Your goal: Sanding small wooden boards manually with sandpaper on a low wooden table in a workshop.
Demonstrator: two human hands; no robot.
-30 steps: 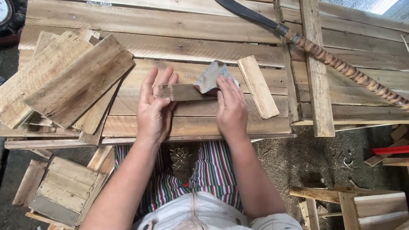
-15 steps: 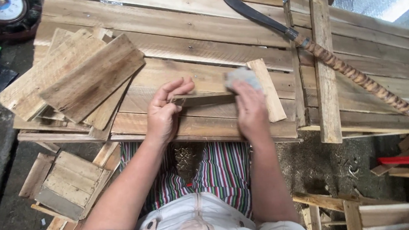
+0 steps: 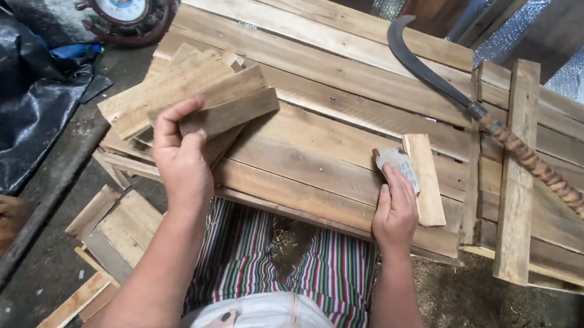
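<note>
Your left hand (image 3: 181, 161) fingers pinch a short wooden slat (image 3: 228, 113) over the plank stack (image 3: 163, 91), while your right hand (image 3: 395, 211) fingers press what seems a sanding pad (image 3: 396, 161), partly hidden, on the tabletop (image 3: 319, 162).

Left hand (image 3: 182, 158) raised at the end of a bare, outstretched forearm, thumb on top and fingers curled in a pinch grip. Right hand (image 3: 394, 208) lower, palm down, fingers extended and pressed flat, wrist straight, forearm bare.
</note>
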